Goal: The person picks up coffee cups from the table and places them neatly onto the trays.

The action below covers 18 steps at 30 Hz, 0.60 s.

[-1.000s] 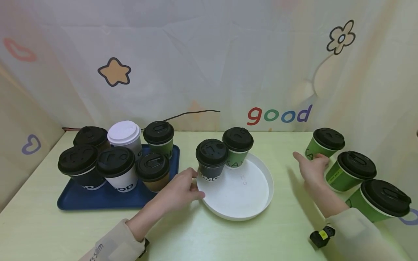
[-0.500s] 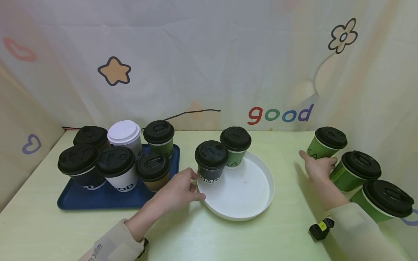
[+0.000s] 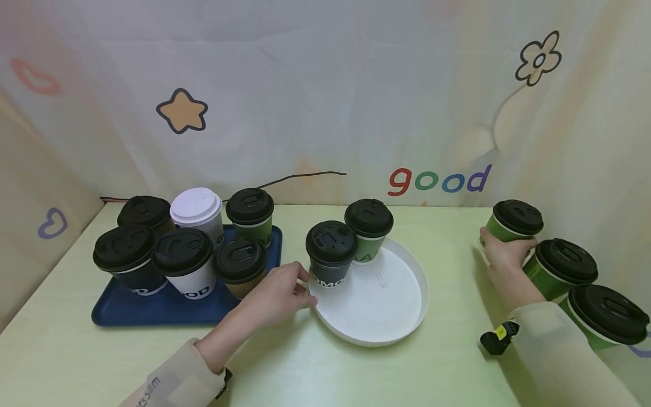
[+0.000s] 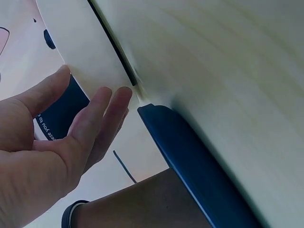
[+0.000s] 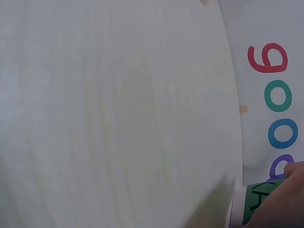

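Note:
At the far right in the head view, my right hand point(image 3: 508, 251) grips the rearmost green paper coffee cup point(image 3: 500, 230), which has a black lid. The right wrist view shows part of this cup point(image 5: 256, 202) under the hand. My left hand point(image 3: 277, 294) touches the left side of a round white tray point(image 3: 391, 322), its thumb and fingers spread. In the left wrist view, the thumb meets the tray's rim and the fingertips lie along its outer wall point(image 4: 90, 42). A dark grey cup point(image 3: 329, 271) and another green cup point(image 3: 368, 246) stand upright on the round tray.
Two more green lidded cups point(image 3: 549, 277) stand by my right forearm. On the left, a blue rectangular tray point(image 3: 168, 316) holds several lidded cups, close to my left hand. A printed curtain point(image 3: 285, 102) hangs behind the table point(image 3: 432, 373).
My right hand has moved right and up to the rearmost green cup, and its thumb and fingers have come round it. The left hand stays at the round tray.

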Available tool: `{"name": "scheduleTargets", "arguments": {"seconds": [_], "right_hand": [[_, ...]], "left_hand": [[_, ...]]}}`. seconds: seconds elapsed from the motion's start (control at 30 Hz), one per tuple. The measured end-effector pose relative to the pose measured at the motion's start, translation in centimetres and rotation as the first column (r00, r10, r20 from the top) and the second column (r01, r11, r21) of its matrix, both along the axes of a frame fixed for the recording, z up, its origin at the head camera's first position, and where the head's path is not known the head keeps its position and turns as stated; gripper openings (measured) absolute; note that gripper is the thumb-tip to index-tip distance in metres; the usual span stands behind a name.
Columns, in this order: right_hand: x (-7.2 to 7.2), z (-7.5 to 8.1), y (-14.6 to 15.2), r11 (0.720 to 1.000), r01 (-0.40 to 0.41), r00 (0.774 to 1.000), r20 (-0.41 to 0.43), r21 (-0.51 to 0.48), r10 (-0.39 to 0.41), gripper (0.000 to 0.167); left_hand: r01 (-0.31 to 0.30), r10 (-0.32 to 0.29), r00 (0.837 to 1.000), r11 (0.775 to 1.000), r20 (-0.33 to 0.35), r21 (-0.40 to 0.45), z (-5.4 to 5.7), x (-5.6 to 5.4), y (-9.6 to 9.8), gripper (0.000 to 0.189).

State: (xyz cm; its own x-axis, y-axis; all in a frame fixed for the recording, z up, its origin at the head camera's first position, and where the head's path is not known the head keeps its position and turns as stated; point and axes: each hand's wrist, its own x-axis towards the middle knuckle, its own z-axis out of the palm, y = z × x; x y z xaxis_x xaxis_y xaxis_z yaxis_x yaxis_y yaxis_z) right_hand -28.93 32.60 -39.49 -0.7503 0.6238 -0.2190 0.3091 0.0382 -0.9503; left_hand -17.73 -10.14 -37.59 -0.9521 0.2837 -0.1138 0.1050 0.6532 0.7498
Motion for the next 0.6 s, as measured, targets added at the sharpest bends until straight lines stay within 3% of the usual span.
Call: {"name": "scheduleTargets", "arguments": {"seconds": [0.2,0.37,0.6], "right_hand": [[0.1,-0.1,0.1,0.998,-0.037,0.999,-0.013,0.053,0.037,0.103],[0.6,0.2,-0.9,0.984,-0.127,0.991,-0.024,0.127,0.131,0.097],[1.7,0.7,-2.9,0.922,-0.273,0.954,-0.043,0.275,0.296,0.090]], "left_hand": [[-0.001,0.001,1.000,1.000,-0.007,0.007,0.0,0.0,0.0,0.026],[-0.012,0.012,1.000,1.000,-0.024,0.012,0.1,-0.1,0.0,0.018],[-0.012,0.011,0.999,1.000,-0.048,-0.019,0.2,-0.2,0.1,0.014]]}}
